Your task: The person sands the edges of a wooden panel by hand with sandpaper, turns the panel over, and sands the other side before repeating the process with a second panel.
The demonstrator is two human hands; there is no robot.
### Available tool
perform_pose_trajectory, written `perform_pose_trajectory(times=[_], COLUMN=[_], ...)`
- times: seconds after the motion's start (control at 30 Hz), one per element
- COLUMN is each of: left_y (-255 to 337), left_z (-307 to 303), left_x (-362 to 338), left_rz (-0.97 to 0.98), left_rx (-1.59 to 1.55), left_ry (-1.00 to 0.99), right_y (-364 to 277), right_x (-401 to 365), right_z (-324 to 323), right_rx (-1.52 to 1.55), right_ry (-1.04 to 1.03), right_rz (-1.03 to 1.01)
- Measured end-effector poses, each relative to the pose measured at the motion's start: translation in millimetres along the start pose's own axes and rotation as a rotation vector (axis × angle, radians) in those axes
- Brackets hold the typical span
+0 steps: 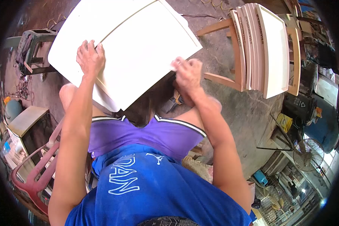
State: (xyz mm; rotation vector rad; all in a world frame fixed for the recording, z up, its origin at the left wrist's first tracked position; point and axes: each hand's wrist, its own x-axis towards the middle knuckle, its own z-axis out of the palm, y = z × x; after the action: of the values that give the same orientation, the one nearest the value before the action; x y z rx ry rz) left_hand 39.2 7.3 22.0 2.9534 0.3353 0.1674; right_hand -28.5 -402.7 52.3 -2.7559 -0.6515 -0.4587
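A white tray-like panel (pixel 139 56) with a raised rim lies tilted in front of my knees, over another white surface (pixel 69 41). My left hand (pixel 91 60) is over the panel's left corner, its fingers bent around the rim. At the near right edge of the panel is my right hand (pixel 189 73), slightly blurred. Its fingers are curled together against the edge, with a small whitish bit at the fingertips that I cannot identify.
Several similar white trays (pixel 275 52) stand on edge on a wooden frame (pixel 235 56) to the right. A dark stool (pixel 35 47) stands at left, near a red plastic chair (pixel 45 162). A fan (pixel 308 154) is at lower right. A dark tool (pixel 172 103) lies between my legs.
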Motion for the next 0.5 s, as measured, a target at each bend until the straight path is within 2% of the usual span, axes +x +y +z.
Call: perform_pose_trajectory(times=[0.03,0.07,0.1,0.17,0.2,0.33,0.37,0.43,0.5], left_y=[2,3,3,0,-1,2,3,-2,0], left_z=[0,1,-1,-2,-1,-2,1,5,1], left_x=[2,5,4,-3,-3,2,4,2,2], left_rz=[0.003,0.007,0.007,0.013,0.011,0.006,0.006,0.018,-0.001], left_rx=[0.03,0.03,0.01,0.002,-0.001,0.018,0.015,0.009,-0.012], left_ry=[0.002,0.009,0.002,-0.026,-0.02,-0.014,-0.007,0.014,-0.028], right_y=[-11,3,26,36,28,-29,-18,14,22], right_x=[2,4,-1,17,18,-8,-4,-2,6], right_z=[-6,-12,-1,-14,-10,-1,-4,-5,0], right_rx=[0.03,-0.023,-0.027,-0.17,-0.146,0.001,-0.002,-0.193,-0.173], right_ry=[-0.035,-0.063,0.0,-0.025,-0.017,-0.044,-0.038,-0.09,-0.041], right_rz=[-0.012,-0.075,-0.063,0.076,0.121,0.079,0.076,0.038,0.142])
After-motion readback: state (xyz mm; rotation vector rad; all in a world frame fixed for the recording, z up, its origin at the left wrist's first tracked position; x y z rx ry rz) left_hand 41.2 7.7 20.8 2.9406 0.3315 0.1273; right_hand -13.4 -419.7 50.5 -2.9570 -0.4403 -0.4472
